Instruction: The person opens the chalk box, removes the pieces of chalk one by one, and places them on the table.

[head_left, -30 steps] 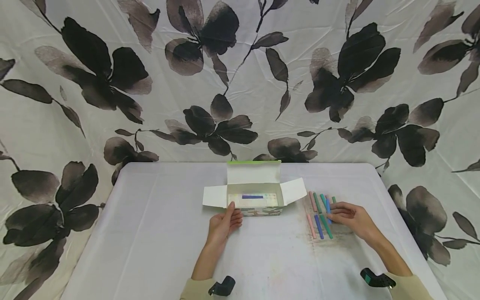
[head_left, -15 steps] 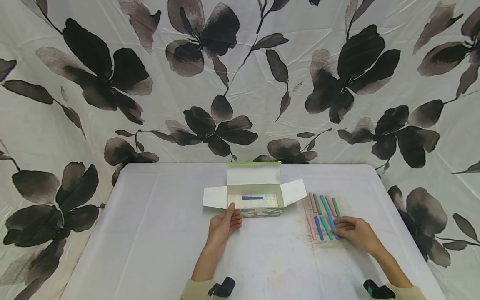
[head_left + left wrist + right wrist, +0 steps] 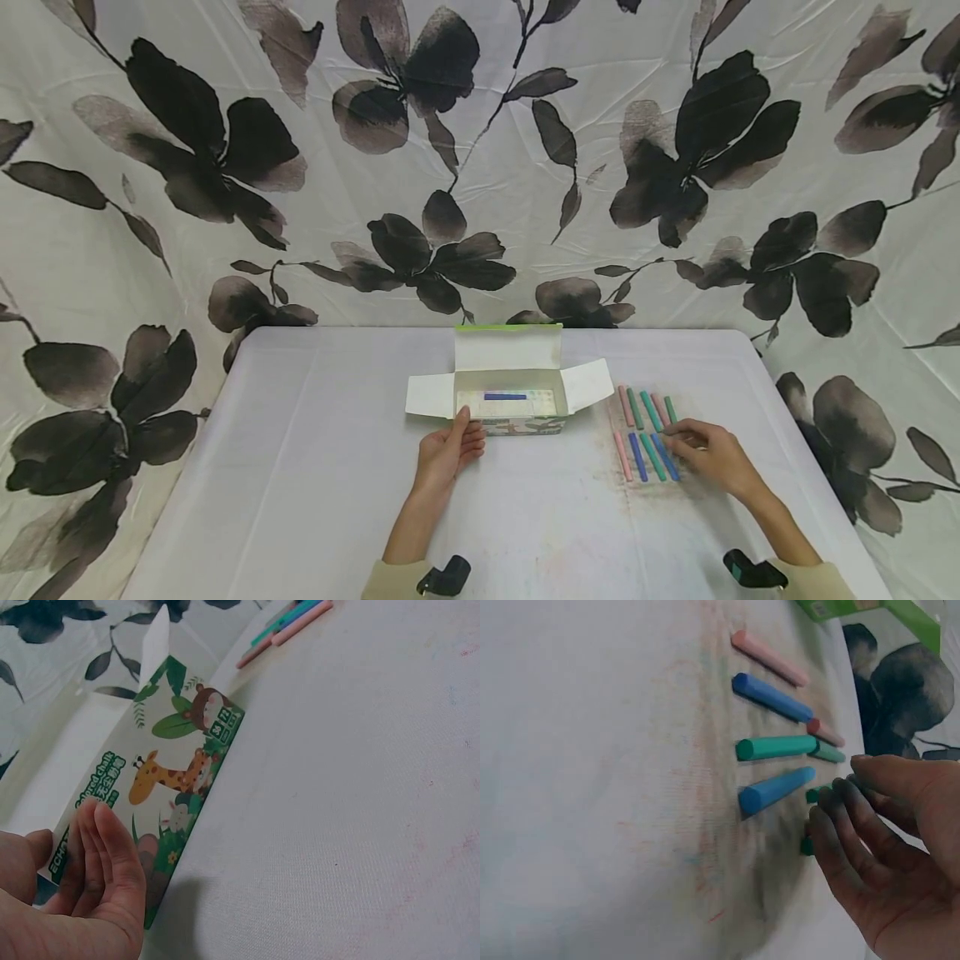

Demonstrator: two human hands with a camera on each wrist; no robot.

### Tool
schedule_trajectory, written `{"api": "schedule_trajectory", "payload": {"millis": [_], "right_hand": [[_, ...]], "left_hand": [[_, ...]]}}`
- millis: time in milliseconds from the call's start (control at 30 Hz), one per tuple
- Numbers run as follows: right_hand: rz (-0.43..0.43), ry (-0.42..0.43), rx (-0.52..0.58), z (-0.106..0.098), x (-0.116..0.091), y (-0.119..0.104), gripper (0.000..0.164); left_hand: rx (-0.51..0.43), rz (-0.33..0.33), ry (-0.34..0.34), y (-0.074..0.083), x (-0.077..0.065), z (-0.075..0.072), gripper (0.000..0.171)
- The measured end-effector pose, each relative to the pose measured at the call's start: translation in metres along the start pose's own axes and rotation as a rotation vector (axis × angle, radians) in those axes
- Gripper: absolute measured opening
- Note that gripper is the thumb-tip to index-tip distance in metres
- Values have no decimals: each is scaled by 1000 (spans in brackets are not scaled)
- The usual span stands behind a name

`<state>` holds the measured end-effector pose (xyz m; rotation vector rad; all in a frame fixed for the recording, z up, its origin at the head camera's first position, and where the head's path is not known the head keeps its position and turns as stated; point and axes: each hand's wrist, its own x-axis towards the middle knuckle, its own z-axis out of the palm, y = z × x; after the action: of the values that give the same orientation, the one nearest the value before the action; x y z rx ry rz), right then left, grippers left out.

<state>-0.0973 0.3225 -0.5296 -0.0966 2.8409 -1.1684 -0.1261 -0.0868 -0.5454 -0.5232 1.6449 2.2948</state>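
Observation:
An open colored chalk box with animal pictures stands mid-table, a blue chalk stick lying inside. My left hand grips its front left part, thumb at the rim and fingers against the printed front. My right hand, fingers bent and holding nothing visible, hovers just right of two rows of chalk. The blue chalk nearest it ends the front row, beside a green chalk, a darker blue chalk and a pink chalk. In the right wrist view, fingers partly hide the back row.
The box's side flaps spread outward and its lid stands up at the back. Chalk dust marks the white tablecloth around the sticks. A floral curtain hangs behind the table.
My right hand has brought a blue chalk stick toward me into the front row, let go of it and risen slightly away. My left hand stays on the box.

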Motion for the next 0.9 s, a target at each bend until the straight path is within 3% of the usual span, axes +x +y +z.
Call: {"api": "schedule_trajectory", "payload": {"millis": [467,900], "right_hand": [[-105,59,45,-12,32,-31,22],[-167,80,102,-5,58,-70,22]], "left_hand": [[4,3,-4,0,0,0,59],[3,5,-14,1,-1,-1,59]]}}
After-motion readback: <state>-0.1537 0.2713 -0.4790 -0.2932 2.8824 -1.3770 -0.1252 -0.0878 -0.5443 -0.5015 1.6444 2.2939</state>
